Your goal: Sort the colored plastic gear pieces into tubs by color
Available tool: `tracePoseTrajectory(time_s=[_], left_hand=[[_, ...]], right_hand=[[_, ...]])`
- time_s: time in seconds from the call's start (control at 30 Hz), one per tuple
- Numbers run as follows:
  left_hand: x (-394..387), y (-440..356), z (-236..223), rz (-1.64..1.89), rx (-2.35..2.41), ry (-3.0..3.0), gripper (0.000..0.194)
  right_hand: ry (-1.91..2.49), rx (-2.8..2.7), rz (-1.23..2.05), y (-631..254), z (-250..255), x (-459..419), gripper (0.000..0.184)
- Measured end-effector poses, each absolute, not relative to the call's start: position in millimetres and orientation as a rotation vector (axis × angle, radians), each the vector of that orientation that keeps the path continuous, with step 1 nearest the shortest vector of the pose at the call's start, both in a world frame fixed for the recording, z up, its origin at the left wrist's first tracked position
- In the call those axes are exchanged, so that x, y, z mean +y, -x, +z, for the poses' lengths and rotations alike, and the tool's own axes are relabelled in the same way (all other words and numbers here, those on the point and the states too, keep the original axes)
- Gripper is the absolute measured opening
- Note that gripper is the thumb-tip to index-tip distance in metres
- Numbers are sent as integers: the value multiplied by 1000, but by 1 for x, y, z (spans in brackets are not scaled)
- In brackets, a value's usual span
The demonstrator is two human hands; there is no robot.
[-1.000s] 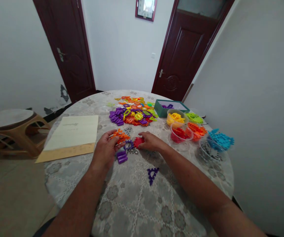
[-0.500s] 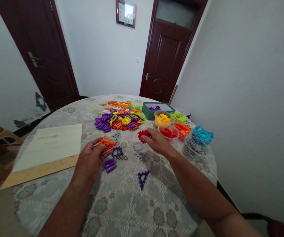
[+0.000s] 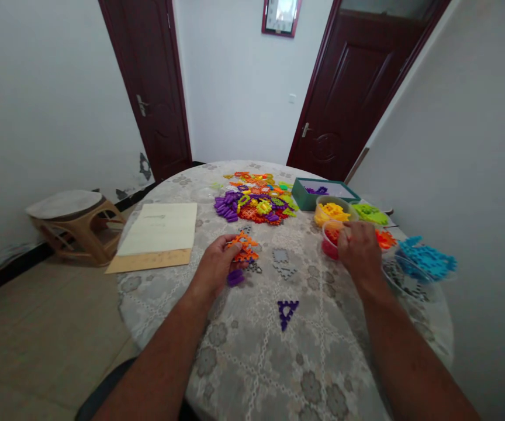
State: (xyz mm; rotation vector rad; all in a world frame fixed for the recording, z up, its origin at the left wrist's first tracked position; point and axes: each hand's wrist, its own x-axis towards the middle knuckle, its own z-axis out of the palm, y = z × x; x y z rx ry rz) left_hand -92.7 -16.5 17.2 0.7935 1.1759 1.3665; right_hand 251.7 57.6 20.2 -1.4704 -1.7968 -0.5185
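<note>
My left hand (image 3: pixel 217 261) is closed on a bunch of orange toothed building pieces (image 3: pixel 244 245). Just under these lie purple tube pieces (image 3: pixel 235 278) and grey toothed pieces (image 3: pixel 255 268), partly covered. Over the tub of red pieces (image 3: pixel 330 248), my right hand (image 3: pixel 360 248) has its fingers curled together; whatever they hold is hidden. A grey square piece (image 3: pixel 280 255) and a grey triangular piece (image 3: pixel 284 272) rest on the cloth between the hands. Nearer to me is a purple triangle piece (image 3: pixel 287 313).
Behind the hands spreads a mixed heap of coloured pieces (image 3: pixel 256 202). Tubs of yellow (image 3: pixel 331 211), orange (image 3: pixel 385 238) and blue pieces (image 3: pixel 428 257) stand at the right, by a green box (image 3: pixel 307 199). A paper sheet (image 3: pixel 160 228) lies at the left.
My right hand has carried a red toothed piece from the middle of the table rightward to the tub of red pieces. The left hand still holds the orange pieces. The camera view has shifted.
</note>
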Motion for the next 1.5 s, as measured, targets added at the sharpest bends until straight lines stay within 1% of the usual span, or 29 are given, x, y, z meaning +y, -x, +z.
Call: tracePoseTrajectory(time_s=[0.07,0.13,0.27,0.33,0.47,0.53,0.6,0.77,0.87,0.97,1.03,1.13,1.33,1.4,1.5], left_hand=[[-18,91,16,1323,1181,-844,36],[-20,88,14,1251,1188,-927,36],[-28,80,11,1097,1164,-1130,35],[-32,77,10,1040,1132,-1221,33],[-34,74,5,1009,1089,-1286,30],[-33,74,5,1023,1080,-1277,31],[-33,73,7,1040,1088,-1236,34],[-30,73,8,1137,1143,-1006,44],[-27,74,5,1180,1096,-896,49],[-27,76,4,1203,1058,-830,51],[-28,76,4,1212,1047,-811,51],[-29,76,6,1193,1030,-823,53],[-29,77,7,1170,1097,-959,62],[-27,79,5,1177,1164,-1009,63],[-23,82,2,1164,1168,-1079,66]], right_hand=[[1333,-1824,-341,-229,22,48,20],[1226,-1890,-78,-201,23,33,20],[1103,-1995,557,-148,15,0,27],[1074,-1972,803,-132,7,-9,31],[1058,-1745,1173,-119,-10,-10,36],[1068,-1617,1268,-119,-15,-6,40],[1078,-1541,1267,-120,-17,-2,40],[1102,-1485,1124,-124,-21,4,25],[1079,-1585,898,-126,-24,2,18],[956,-1751,644,-125,-23,-3,8],[875,-1866,530,-124,-20,-6,12],[792,-1980,442,-121,-17,-9,21],[650,-2177,452,-115,-21,-10,40],[641,-2218,458,-113,-23,-9,40],[694,-2184,425,-111,-22,-10,32]])
